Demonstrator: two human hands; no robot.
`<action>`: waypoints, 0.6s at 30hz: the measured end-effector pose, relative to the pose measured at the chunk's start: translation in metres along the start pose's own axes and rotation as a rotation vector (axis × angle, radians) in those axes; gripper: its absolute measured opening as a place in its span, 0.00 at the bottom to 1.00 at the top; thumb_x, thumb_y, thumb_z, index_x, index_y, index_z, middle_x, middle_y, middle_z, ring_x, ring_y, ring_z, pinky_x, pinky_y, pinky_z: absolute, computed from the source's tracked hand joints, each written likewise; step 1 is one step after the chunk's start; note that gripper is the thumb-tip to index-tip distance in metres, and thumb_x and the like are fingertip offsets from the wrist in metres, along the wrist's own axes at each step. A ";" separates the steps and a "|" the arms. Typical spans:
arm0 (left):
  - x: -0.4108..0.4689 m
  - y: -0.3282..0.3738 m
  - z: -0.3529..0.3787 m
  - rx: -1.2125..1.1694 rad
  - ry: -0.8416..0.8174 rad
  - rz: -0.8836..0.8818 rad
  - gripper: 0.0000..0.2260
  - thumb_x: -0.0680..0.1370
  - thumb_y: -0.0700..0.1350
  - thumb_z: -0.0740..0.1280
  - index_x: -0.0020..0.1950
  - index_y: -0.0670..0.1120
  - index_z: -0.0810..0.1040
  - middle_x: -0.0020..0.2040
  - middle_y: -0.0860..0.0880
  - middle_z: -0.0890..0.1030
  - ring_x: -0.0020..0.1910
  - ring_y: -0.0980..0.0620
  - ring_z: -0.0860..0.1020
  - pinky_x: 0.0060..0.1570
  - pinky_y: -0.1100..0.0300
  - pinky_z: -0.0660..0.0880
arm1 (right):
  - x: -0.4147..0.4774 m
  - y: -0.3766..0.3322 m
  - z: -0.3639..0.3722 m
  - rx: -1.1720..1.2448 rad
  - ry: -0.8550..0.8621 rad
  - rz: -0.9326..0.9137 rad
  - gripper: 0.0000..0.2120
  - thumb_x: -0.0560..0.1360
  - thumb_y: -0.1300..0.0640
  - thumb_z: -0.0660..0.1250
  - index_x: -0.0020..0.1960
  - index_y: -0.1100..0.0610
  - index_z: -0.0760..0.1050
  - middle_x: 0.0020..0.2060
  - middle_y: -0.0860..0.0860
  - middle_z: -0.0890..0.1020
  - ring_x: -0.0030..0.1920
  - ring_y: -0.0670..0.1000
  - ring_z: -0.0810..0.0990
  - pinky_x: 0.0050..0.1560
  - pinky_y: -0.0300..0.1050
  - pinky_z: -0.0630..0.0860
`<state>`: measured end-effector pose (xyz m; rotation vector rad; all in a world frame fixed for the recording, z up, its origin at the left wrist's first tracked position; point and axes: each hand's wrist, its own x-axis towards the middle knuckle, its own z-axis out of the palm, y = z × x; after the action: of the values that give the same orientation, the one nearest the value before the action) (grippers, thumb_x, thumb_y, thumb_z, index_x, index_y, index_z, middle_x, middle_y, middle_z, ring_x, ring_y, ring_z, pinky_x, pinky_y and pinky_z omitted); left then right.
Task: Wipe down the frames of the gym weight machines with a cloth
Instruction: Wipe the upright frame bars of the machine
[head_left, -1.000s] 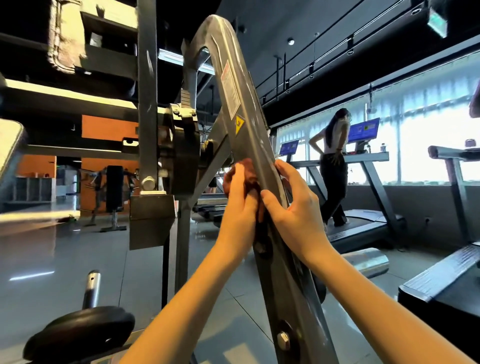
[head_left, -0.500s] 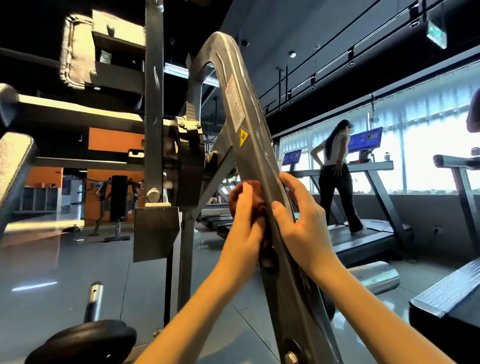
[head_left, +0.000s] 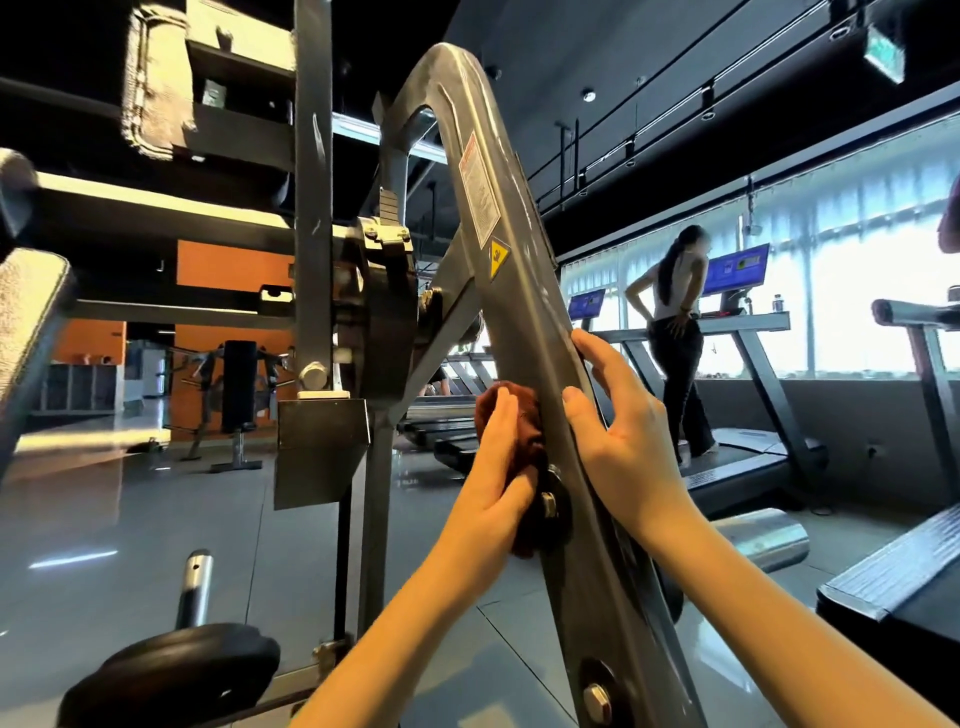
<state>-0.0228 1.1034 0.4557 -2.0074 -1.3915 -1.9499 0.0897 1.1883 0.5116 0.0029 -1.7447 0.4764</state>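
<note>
On frame (head_left: 519, 312) side, L hand (head_left: 493, 478) holds cloth (head_left: 527, 441).

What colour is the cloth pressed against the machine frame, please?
The cloth is dark reddish-brown; head view.

A glossy grey tiled floor (head_left: 130, 519) reflects streaks of light. Along the right side, tall windows (head_left: 857, 249) with sheer blinds glow with daylight above a low grey wall (head_left: 831, 405). A row of treadmills (head_left: 753, 457) faces the glass; a person (head_left: 675, 332) stands on one, beside a lit blue screen (head_left: 735, 270). The ceiling (head_left: 571, 52) is black, with track lights (head_left: 706, 104) and a green sign (head_left: 883, 52). Far left, an orange wall (head_left: 228, 265) stands behind dim shelving (head_left: 78, 384).
</note>
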 end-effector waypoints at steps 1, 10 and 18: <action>0.003 -0.003 -0.004 0.049 0.035 0.017 0.28 0.77 0.43 0.58 0.72 0.64 0.54 0.75 0.68 0.54 0.75 0.67 0.53 0.74 0.65 0.55 | 0.000 0.000 0.000 -0.002 0.001 -0.001 0.26 0.76 0.52 0.58 0.73 0.57 0.66 0.66 0.52 0.75 0.67 0.48 0.72 0.67 0.52 0.71; -0.012 0.002 -0.003 0.012 0.294 0.089 0.17 0.71 0.32 0.71 0.56 0.48 0.82 0.56 0.51 0.81 0.62 0.54 0.76 0.60 0.62 0.73 | -0.002 -0.007 -0.001 -0.018 -0.005 0.007 0.25 0.77 0.52 0.57 0.73 0.57 0.66 0.67 0.51 0.74 0.68 0.47 0.71 0.68 0.49 0.69; 0.013 0.015 0.002 0.003 0.384 0.131 0.16 0.74 0.33 0.69 0.53 0.53 0.81 0.53 0.53 0.79 0.60 0.56 0.76 0.59 0.65 0.73 | -0.001 -0.006 0.000 -0.023 0.012 0.003 0.24 0.78 0.52 0.56 0.72 0.57 0.67 0.66 0.51 0.75 0.67 0.48 0.72 0.67 0.51 0.69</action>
<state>-0.0152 1.1027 0.4742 -1.5622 -1.1401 -2.1231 0.0917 1.1822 0.5126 -0.0193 -1.7383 0.4581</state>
